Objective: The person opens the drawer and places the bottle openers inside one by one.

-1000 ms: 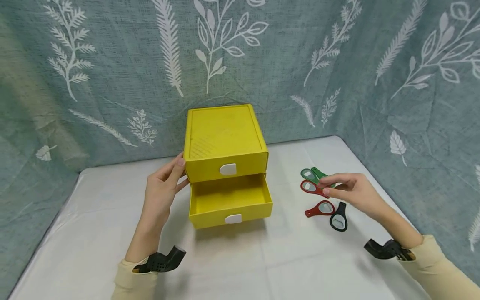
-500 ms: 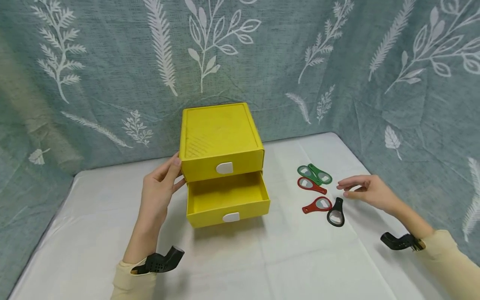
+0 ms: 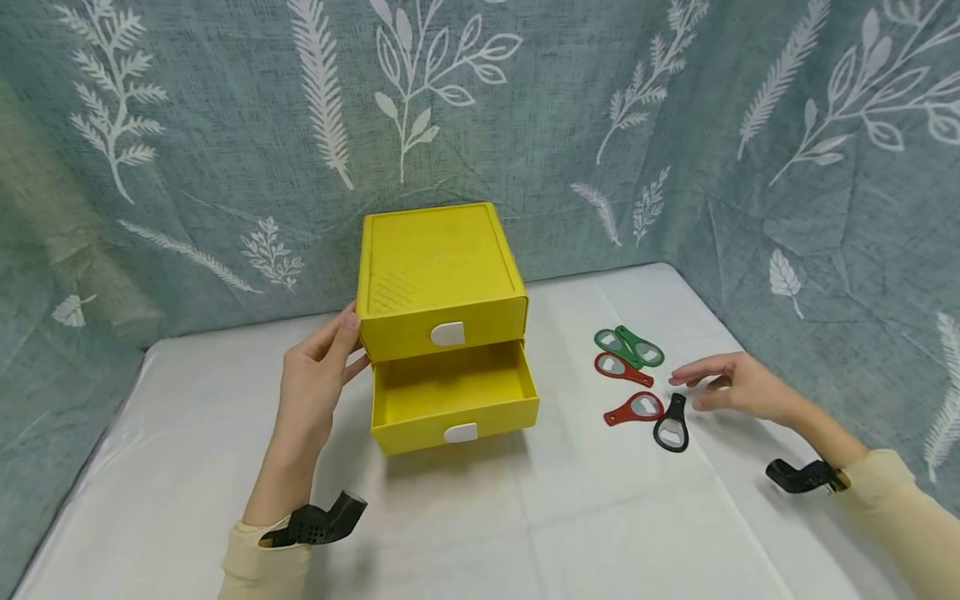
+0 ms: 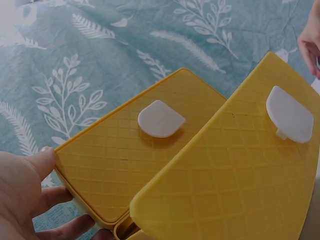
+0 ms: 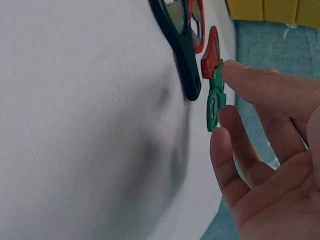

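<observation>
A yellow two-drawer box (image 3: 442, 267) stands at the middle back of the table, its lower drawer (image 3: 454, 408) pulled out with nothing inside. My left hand (image 3: 313, 375) rests against the box's left side, thumb at the front edge and fingers along the side. On the right lie flat bottle openers: a green bottle opener (image 3: 642, 348) overlapping another green bottle opener (image 3: 611, 342), a red bottle opener (image 3: 622, 369), a second red bottle opener (image 3: 634, 409) and a black bottle opener (image 3: 671, 425). Just right of these, my right hand (image 3: 738, 387) hovers with loosely bent fingers, holding nothing.
White cloth covers the table (image 3: 525, 517). A green-blue curtain (image 3: 247, 150) with white leaf prints hangs behind and at both sides, close to the back of the box. Both drawers have white tab handles (image 3: 447, 333).
My right hand has drawn back rightward from over the openers, showing them all, and then dipped slightly. The left hand keeps its place on the box; the view has shifted a little.
</observation>
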A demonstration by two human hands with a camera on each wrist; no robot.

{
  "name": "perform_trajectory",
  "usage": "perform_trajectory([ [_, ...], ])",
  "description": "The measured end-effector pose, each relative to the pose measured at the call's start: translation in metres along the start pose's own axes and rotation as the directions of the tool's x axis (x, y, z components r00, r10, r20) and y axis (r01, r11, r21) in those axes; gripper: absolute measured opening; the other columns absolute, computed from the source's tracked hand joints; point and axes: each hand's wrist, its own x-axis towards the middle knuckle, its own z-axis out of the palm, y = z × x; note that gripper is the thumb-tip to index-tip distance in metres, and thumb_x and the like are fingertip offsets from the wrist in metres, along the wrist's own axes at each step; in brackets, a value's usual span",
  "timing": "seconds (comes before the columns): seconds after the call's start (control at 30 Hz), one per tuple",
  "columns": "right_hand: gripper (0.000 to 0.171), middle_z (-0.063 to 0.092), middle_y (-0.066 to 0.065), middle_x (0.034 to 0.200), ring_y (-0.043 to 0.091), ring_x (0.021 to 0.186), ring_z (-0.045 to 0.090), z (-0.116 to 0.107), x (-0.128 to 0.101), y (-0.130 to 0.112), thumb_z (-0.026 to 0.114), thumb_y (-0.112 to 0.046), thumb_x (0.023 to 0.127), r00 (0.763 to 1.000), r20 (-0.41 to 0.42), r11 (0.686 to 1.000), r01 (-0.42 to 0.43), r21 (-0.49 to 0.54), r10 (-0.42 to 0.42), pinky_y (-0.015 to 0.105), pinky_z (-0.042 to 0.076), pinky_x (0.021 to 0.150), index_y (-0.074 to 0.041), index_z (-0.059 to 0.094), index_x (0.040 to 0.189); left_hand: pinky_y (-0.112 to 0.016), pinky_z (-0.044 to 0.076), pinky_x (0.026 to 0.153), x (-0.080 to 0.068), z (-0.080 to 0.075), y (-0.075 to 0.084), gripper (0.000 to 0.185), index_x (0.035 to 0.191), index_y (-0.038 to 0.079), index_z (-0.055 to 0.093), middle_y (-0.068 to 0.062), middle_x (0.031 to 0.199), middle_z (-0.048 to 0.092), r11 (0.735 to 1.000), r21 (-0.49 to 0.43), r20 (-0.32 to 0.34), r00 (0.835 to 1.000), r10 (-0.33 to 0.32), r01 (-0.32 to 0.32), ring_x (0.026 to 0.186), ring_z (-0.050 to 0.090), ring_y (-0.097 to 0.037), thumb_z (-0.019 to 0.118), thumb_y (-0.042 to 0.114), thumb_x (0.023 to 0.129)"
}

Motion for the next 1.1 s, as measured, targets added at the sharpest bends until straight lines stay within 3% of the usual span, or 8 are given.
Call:
perform_trajectory([
  [0.23, 0.042, 0.071, 0.014, 0.109, 0.022, 0.098, 0.065, 0.000, 0.013, 0.006, 0.082, 0.002, 0.078, 0.996, 0.083, 1.000, 0.020, 0.009, -0.020, 0.028, 0.056, 0.075, -0.002, 0.072, 0.118, -0.027, 0.053, 0.089, 0.001, -0.002, 0.001, 0.055, 0.143, 0.016, 0.054, -0.003, 0.148, 0.046, 1.000, -0.014, -0.016, 1.000, 0.007, -0.007, 0.122, 0.055, -0.022, 0.059, 0.044, 0.097],
  [0.43, 0.042, 0.070, 0.017, 0.110, 0.017, 0.101, 0.067, 0.005, 0.013, 0.013, 0.081, 0.004, 0.077, 0.988, 0.149, 0.997, -0.037, 0.072, 0.026, 0.026, 0.058, 0.071, 0.003, 0.070, 0.117, -0.028, 0.053, 0.089, -0.001, -0.001, 0.000, 0.054, 0.143, 0.015, 0.055, -0.003, 0.148, 0.046, 1.000, -0.020, -0.012, 1.000, 0.014, -0.015, 0.120, 0.056, -0.021, 0.059, 0.044, 0.097],
  [0.7, 0.039, 0.072, 0.013, 0.107, 0.012, 0.099, 0.067, 0.007, 0.009, 0.015, 0.083, 0.001, 0.076, 0.992, 0.123, 0.999, -0.040, 0.032, 0.035, 0.025, 0.058, 0.071, 0.004, 0.072, 0.113, -0.030, 0.053, 0.090, 0.000, 0.001, -0.002, 0.054, 0.144, 0.017, 0.053, -0.004, 0.147, 0.047, 1.000, 0.003, -0.006, 1.000, 0.028, -0.028, 0.121, 0.056, -0.022, 0.058, 0.045, 0.097],
  [1.1, 0.037, 0.074, 0.006, 0.097, 0.016, 0.081, 0.067, 0.014, 0.016, 0.010, 0.089, -0.008, 0.071, 0.995, 0.072, 0.996, -0.063, -0.056, 0.067, 0.026, 0.058, 0.066, -0.001, 0.075, 0.105, -0.032, 0.053, 0.091, 0.000, -0.002, -0.004, 0.054, 0.144, 0.015, 0.053, -0.001, 0.148, 0.046, 0.998, 0.022, -0.004, 0.999, 0.051, -0.051, 0.122, 0.055, -0.023, 0.057, 0.044, 0.098],
])
